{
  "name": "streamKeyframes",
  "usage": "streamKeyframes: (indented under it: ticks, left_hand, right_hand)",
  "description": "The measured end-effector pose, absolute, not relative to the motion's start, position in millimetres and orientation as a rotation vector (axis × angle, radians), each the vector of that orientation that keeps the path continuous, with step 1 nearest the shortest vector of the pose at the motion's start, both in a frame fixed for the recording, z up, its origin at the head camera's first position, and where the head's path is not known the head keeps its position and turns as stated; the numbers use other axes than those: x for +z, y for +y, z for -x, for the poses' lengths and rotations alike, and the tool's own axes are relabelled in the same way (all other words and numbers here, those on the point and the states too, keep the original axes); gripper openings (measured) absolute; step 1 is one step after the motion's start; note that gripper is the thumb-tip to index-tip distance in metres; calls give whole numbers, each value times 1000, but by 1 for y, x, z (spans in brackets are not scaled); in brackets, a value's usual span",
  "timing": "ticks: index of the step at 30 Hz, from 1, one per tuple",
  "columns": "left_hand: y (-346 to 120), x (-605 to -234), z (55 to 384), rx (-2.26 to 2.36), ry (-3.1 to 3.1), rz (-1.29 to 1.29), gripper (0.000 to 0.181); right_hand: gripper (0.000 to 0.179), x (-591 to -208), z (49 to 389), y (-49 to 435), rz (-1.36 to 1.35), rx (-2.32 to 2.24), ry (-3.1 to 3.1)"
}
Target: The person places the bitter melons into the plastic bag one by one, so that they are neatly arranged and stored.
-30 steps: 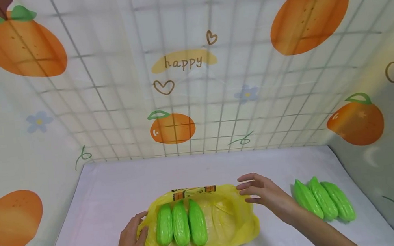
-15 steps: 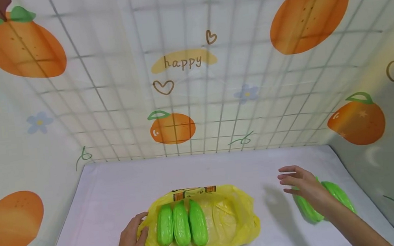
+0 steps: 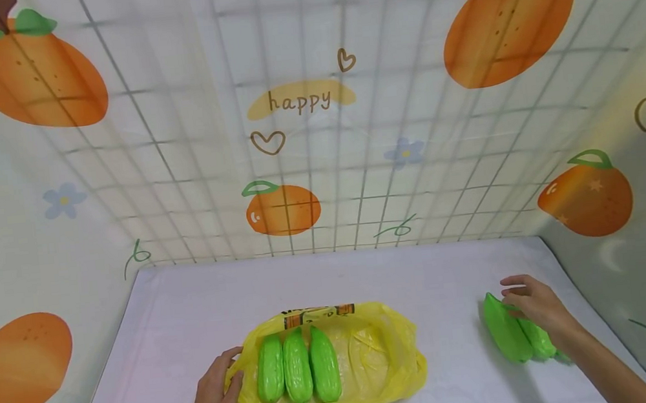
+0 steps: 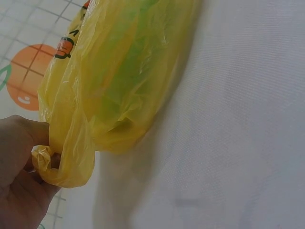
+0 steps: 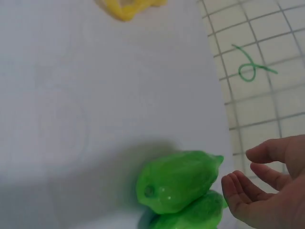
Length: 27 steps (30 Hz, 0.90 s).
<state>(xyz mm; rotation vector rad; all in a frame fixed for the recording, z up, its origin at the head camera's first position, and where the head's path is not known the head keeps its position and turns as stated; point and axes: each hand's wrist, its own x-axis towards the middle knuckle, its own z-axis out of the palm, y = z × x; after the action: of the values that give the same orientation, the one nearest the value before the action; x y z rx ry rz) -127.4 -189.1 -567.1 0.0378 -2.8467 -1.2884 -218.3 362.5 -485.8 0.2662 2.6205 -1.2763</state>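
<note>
In the head view a yellow plastic bag (image 3: 405,356) lies spread open, with three plump, glossy green cucumber-shaped vegetables (image 3: 296,369) side by side in its left half. My left hand (image 3: 214,393) pinches the bag's left edge; the left wrist view shows the thumb and fingers around a looped strip of the plastic (image 4: 74,157). On the right, my right hand (image 3: 538,310) is over another group of green vegetables (image 3: 504,333), partly hiding them. In the right wrist view its thumb and bent fingers (image 5: 236,191) stand apart beside the vegetables' pointed ends (image 5: 217,160), with nothing between them.
Everything rests on a white-covered table (image 3: 330,278). A printed cloth with oranges and grid lines (image 3: 319,163) rises behind it and along both sides. The bag's far rim carries printed patterns (image 3: 319,315).
My right hand has moved right from the bag's right rim to over the separate green vegetables. My left hand stays at the bag's left edge, and the three vegetables inside have not moved.
</note>
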Motion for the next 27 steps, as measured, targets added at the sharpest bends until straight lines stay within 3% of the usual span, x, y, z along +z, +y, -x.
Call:
streamKeyframes:
  ticks: [9,27]
  left_hand:
    - [-189,-567,128,-1276,-2849,-38,36]
    - [-188,-564,128,-1324,-2882,-76,36]
  right_hand:
    - [54,-501,223,379,-228,-1137,2692]
    - [49,-509,226,362,171,-688,2890]
